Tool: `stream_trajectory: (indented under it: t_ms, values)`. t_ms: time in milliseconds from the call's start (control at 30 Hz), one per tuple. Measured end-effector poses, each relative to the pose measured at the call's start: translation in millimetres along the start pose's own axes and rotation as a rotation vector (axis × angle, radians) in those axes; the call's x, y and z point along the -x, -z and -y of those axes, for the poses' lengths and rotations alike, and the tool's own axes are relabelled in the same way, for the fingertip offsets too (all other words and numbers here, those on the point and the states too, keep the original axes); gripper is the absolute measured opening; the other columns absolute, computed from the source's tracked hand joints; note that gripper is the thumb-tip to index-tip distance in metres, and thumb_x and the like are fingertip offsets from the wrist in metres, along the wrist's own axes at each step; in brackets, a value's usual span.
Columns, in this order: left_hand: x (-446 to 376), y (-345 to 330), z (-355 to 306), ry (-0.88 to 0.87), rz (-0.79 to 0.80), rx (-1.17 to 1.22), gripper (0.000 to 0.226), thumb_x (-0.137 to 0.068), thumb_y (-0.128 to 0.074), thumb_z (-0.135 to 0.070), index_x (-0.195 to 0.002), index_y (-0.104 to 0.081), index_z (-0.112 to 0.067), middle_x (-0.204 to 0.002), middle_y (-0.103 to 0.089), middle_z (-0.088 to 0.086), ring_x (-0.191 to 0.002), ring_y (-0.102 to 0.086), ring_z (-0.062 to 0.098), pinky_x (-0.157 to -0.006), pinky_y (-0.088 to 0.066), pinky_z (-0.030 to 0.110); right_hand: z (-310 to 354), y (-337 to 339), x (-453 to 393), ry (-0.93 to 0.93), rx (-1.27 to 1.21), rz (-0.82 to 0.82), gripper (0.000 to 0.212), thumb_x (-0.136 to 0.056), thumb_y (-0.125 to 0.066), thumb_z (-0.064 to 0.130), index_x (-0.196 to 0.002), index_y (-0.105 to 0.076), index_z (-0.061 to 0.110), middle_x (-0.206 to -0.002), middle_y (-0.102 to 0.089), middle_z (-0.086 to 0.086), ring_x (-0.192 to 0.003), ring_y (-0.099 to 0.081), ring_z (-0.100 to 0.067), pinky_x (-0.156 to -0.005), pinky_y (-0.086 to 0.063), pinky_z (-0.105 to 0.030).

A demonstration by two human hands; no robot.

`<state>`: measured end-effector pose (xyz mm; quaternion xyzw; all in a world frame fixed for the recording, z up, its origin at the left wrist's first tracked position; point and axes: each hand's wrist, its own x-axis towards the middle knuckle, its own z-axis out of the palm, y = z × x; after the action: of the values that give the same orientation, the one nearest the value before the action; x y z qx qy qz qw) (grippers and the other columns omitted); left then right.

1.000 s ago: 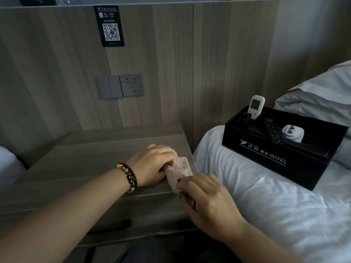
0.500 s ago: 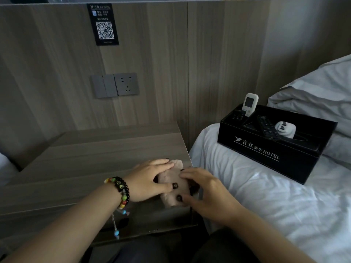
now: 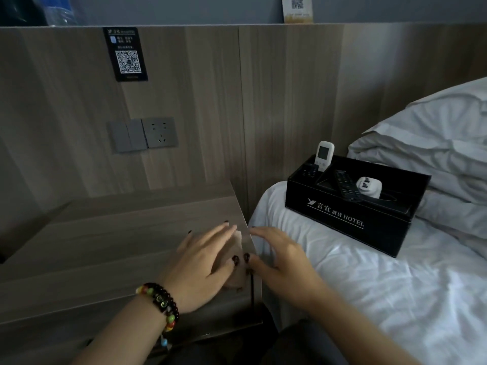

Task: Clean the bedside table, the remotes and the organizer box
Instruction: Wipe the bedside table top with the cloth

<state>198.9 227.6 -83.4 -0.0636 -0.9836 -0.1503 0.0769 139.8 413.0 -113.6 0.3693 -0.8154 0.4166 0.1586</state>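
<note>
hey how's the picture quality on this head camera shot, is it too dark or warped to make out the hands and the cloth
Head view: dim, bluish light, no glare; the left hand and right hand read clearly, but the cloth beneath them is mostly hidden and murky. Wide-angle distortion bends the wall panel edges. The organizer box lettering stays legible; the bedside table grain looks soft.

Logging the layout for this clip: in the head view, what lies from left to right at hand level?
Wooden bedside table → left hand → right hand → white bed sheet.
</note>
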Motion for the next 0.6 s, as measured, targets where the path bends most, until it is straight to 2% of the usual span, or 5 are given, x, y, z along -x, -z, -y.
stream_trajectory:
  t_ms: [100, 233, 300, 500, 600]
  values:
    - [3, -4, -6, 0.011, 0.107, -0.118, 0.055, -0.099, -0.035, -0.044, -0.151, -0.016, -0.036, -0.158, -0.011, -0.019, -0.139, 0.0, -0.009, -0.116, 0.008, 0.033, -4, 21, -8, -0.068, 0.085, -0.138, 0.045, -0.081, -0.069, 0.014, -0.125, -0.059, 0.017, -0.12, -0.056, 0.009, -0.114, -0.048, 0.001, -0.096, -0.026, 0.001]
    - [6, -3, -9, -0.008, 0.063, -0.034, 0.058, -0.099, -0.033, -0.046, -0.152, -0.011, -0.035, -0.157, -0.009, -0.022, -0.132, 0.001, -0.013, -0.115, 0.005, 0.028, -22, 72, -18, -0.22, 0.357, -0.369, 0.046, -0.078, -0.069, 0.015, -0.123, -0.057, 0.01, -0.122, -0.057, -0.008, -0.115, -0.052, -0.028, -0.097, -0.044, -0.039]
    - [5, -3, -13, -0.025, 0.0, 0.021, 0.059, -0.098, -0.036, -0.047, -0.151, -0.011, -0.037, -0.156, -0.009, -0.024, -0.139, -0.001, -0.008, -0.118, -0.002, 0.026, -32, 97, -20, -0.394, 0.508, -0.379, 0.053, -0.08, -0.068, 0.021, -0.128, -0.051, 0.009, -0.127, -0.05, -0.015, -0.119, -0.045, -0.036, -0.096, -0.041, -0.047]
    - [-5, -4, -46, -0.138, -0.157, 0.221, 0.05, -0.098, -0.043, -0.038, -0.146, -0.029, -0.037, -0.152, -0.025, -0.025, -0.138, -0.012, -0.014, -0.12, -0.015, 0.029, -69, 131, -11, -0.654, 0.902, -0.219, 0.066, -0.072, -0.074, 0.046, -0.115, -0.047, 0.003, -0.116, -0.05, -0.017, -0.109, -0.048, -0.039, -0.092, -0.041, -0.047]
    - [-9, -6, -60, -0.158, -0.207, 0.257, 0.045, -0.096, -0.046, -0.038, -0.14, -0.035, -0.043, -0.145, -0.033, -0.029, -0.13, -0.031, -0.011, -0.113, -0.024, 0.022, -87, 138, -8, -0.654, 1.008, -0.145, 0.064, -0.072, -0.072, 0.053, -0.11, -0.053, 0.006, -0.113, -0.051, -0.012, -0.108, -0.05, -0.033, -0.095, -0.042, -0.042]
